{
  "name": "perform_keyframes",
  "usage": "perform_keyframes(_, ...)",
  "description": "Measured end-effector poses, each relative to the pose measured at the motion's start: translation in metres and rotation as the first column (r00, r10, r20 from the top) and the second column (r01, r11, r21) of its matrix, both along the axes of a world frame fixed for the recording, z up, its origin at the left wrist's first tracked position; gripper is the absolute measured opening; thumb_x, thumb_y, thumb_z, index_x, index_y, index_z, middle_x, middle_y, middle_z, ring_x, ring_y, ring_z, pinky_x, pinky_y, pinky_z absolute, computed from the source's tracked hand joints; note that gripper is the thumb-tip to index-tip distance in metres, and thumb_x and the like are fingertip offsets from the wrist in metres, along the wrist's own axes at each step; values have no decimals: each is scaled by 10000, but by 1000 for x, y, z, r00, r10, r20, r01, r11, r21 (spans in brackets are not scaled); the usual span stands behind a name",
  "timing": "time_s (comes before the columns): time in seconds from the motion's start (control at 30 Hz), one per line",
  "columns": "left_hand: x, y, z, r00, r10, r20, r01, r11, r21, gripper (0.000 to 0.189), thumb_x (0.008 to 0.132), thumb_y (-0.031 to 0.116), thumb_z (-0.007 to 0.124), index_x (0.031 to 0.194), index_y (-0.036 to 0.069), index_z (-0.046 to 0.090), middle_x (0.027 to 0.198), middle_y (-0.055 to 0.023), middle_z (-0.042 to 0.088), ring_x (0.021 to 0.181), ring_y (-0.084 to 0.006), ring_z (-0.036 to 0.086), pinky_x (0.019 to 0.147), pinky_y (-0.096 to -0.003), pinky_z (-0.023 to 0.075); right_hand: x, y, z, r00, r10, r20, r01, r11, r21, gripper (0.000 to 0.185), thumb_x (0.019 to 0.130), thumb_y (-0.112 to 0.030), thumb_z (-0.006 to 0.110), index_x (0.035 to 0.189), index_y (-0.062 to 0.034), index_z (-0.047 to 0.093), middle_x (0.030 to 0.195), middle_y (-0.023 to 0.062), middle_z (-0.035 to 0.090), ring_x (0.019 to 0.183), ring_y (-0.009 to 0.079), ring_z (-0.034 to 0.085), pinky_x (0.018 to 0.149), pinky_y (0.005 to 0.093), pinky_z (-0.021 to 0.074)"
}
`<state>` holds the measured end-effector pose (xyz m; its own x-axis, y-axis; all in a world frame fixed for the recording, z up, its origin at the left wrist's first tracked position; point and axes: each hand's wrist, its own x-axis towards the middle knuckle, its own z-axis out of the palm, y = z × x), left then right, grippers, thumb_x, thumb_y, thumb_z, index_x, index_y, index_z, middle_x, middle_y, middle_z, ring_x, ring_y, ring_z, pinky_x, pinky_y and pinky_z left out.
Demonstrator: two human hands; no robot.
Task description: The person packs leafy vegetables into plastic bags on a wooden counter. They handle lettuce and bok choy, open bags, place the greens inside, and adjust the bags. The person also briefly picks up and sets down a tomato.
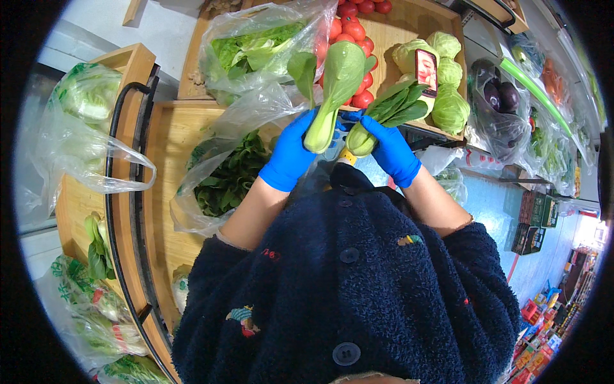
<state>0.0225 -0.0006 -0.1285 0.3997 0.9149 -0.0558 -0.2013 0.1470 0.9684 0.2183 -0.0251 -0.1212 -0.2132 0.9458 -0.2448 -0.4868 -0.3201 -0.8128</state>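
My left hand (293, 149), in a blue glove, grips a head of bok choy (331, 103) with a pale green base and broad leaves pointing away from me. In my right hand (391, 146), gloved the same way, is a second bok choy (383, 115) with darker leaves, tilted to the right. Both are held in front of my body, their bases close together. Below and left of my left hand, an open clear plastic bag (184, 211) holds dark leafy greens (235, 173). My fingers behind the stalks are partly hidden.
Beyond my hands, a wooden bin (383, 29) holds red tomatoes (354, 31), round cabbages (451, 108) and a phone (426, 69) with its screen lit. Bagged lettuce (259, 43) lies left of it. A black metal rail (111, 201) edges the left shelf. Bagged eggplants (501, 96) are at right.
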Motion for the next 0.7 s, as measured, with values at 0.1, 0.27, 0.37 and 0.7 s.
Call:
perform_keyframes(0.1, -1, -5, 2, 975, -21, 223, 62, 982, -179, 265, 911, 72, 500, 1165, 3, 530, 995, -91, 617, 863, -176, 608, 719, -294, 514, 2, 1, -4, 999, 43, 28, -43, 999, 18, 405, 875, -232, 591, 1213, -20, 521, 1136, 75, 581, 1008, 159, 560, 880, 308, 444)
perform_keyframes(0.27, 2, -2, 11, 930, -285, 232, 363, 805, -470, 285, 937, 239, 465, 1042, 6, 591, 797, -119, 643, 608, -198, 619, 528, -302, 503, 1, -1, -8, 975, 223, -16, -223, 975, 5, 466, 827, -196, 640, 1240, -44, 489, 1150, 74, 566, 1048, 179, 541, 916, 323, 426)
perform_keyframes(0.37, 4, 4, 11, 925, -303, 230, 380, 749, -543, 313, 942, 263, 446, 1045, 5, 589, 825, -122, 645, 633, -187, 620, 530, -291, 497, 2, -2, -10, 979, 205, -17, -205, 978, -25, 486, 811, -171, 647, 1243, -34, 471, 1163, 94, 556, 1069, 211, 541, 934, 352, 428)
perform_keyframes(0.7, 4, 7, 14, 950, -142, -279, 80, 972, -223, 385, 882, 262, 579, 1177, 17, 553, 939, -76, 633, 787, -136, 604, 625, -260, 509, 12, 6, -17, 984, -150, -93, 141, 985, -97, 399, 824, -151, 605, 1191, -36, 503, 1121, 90, 572, 1030, 220, 561, 905, 355, 449)
